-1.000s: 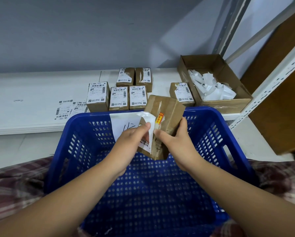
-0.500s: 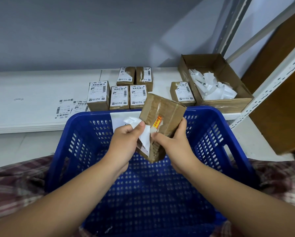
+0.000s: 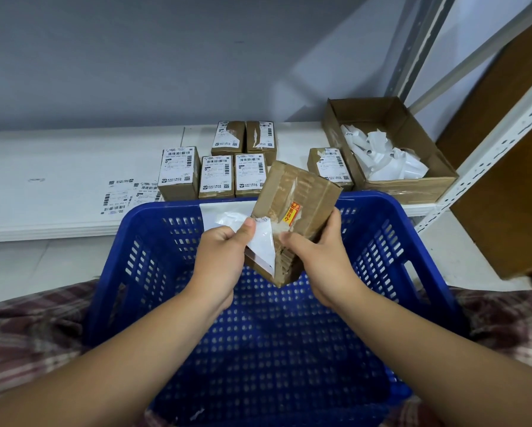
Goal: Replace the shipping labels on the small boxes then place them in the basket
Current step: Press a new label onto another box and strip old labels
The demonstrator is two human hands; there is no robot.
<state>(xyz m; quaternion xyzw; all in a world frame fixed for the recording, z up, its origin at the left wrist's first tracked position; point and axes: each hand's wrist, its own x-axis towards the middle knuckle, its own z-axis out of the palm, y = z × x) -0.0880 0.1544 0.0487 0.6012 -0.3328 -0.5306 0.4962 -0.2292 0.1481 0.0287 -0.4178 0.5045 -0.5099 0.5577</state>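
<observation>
Over the blue plastic basket [image 3: 375, 241] my right hand [image 3: 317, 257] grips a small brown cardboard box [image 3: 301, 192], tilted, with an orange sticker on its face. My left hand [image 3: 224, 254] pinches the old white shipping label [image 3: 263, 245], which is partly peeled off the box and still stuck along its lower left side. Several small boxes [image 3: 215, 175] with labels stand in a cluster on the white shelf [image 3: 58, 167] behind the basket. Loose new label sheets [image 3: 120, 195] lie on the shelf to their left.
An open cardboard carton [image 3: 412, 189] holding crumpled white label scraps sits on the shelf at the right. A white perforated rack upright [image 3: 486, 161] and a brown board [image 3: 505, 167] stand further right. The basket rests on a plaid-covered lap.
My left hand has pulled the white label down and leftward off the box face, baring more cardboard and the orange sticker. The box has tilted slightly in my right hand.
</observation>
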